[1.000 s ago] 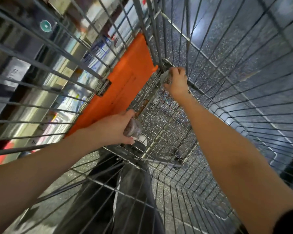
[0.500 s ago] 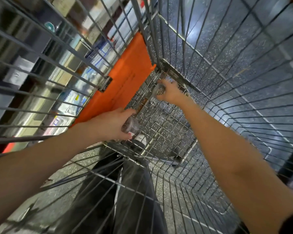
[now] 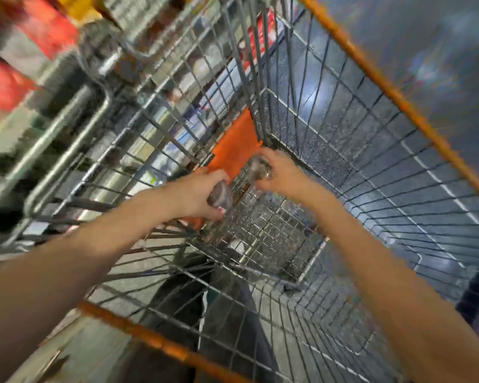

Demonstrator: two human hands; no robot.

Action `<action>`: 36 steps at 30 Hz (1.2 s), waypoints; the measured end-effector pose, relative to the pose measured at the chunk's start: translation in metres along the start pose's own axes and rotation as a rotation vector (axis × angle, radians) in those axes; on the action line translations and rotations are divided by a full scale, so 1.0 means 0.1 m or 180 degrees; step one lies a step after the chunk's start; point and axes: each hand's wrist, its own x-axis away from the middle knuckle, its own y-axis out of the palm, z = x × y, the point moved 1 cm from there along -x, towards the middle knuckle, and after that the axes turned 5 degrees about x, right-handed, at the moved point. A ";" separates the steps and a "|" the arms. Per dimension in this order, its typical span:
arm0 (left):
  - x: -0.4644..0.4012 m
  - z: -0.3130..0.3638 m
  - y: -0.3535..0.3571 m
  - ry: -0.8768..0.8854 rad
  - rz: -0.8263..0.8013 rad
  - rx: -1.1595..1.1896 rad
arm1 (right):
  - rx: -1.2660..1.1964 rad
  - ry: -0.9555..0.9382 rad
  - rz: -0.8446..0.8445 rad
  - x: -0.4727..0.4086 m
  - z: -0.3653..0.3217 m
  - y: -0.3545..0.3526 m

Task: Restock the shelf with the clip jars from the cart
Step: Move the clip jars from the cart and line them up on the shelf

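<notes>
Right hand [image 3: 281,172] now lifts a second clip jar [image 3: 257,167] off the cart [image 3: 393,95] floor at frame centre; left hand [image 3: 196,196] grips its jar [image 3: 219,196] just beside, both grips full, shelf next

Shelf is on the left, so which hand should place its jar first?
Left, probably: the left hand grips a clip jar nearer the blurred shelf side; the right hand grips another jar deeper inside.
</notes>
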 end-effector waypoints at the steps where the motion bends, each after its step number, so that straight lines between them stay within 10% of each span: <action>1: 0.06 0.02 -0.06 -0.0010 0.0065 0.0057 | 0.0039 -0.0087 0.0033 0.07 -0.10 -0.10; 19: 1.75 0.26 -0.96 0.0476 0.1410 0.0137 | 0.0219 -0.1552 0.0253 1.12 -1.98 -1.17; 36: 4.11 -0.66 -1.07 0.0141 0.2579 0.0055 | 0.0922 -0.2402 0.0333 1.79 -3.99 -0.61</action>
